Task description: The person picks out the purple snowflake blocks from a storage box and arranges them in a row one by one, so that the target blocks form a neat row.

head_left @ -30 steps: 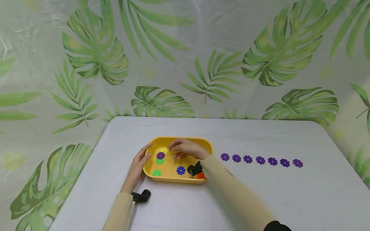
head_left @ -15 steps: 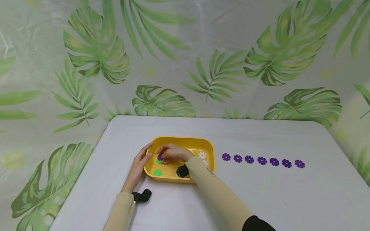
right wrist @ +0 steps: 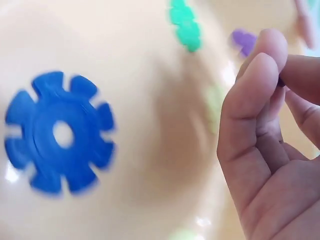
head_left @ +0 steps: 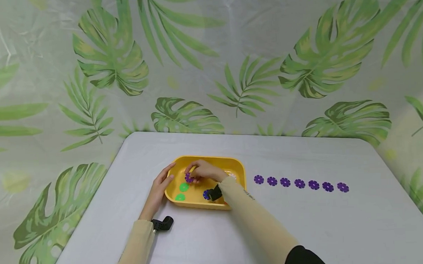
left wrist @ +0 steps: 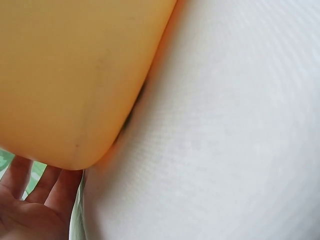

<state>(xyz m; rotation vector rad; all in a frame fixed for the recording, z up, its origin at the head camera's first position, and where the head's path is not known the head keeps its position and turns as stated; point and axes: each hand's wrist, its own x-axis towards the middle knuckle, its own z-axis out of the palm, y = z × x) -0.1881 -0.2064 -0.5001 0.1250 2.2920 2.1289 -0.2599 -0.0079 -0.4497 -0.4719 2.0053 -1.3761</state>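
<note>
A yellow plastic tray (head_left: 214,205) stands on the table, with my left hand (head_left: 159,188) gripping its left end. The thumb lies at the rim, and in the left wrist view several fingers (left wrist: 52,187) reach along the outer wall. Over the tray's inside, my right hand (head_left: 206,171) pinches a purple notched, flower-shaped plastic disc (head_left: 188,178) between thumb and fingertips. In the right wrist view the fingers mostly hide it. Below lie two green discs (head_left: 183,187) and a blue disc (right wrist: 62,135), the blue one partly covered by the wrist camera in the head view.
Several purple discs (head_left: 299,183) form a row on the white table (head_left: 306,229), right of the tray. A white disc (head_left: 232,176) shows in the tray beside the right forearm. A leaf-patterned curtain (head_left: 244,68) hangs behind the table.
My right hand reached left into the tray to a purple disc, took it between the fingertips and has moved slightly back right with it. The left hand has stayed at the tray's end.
</note>
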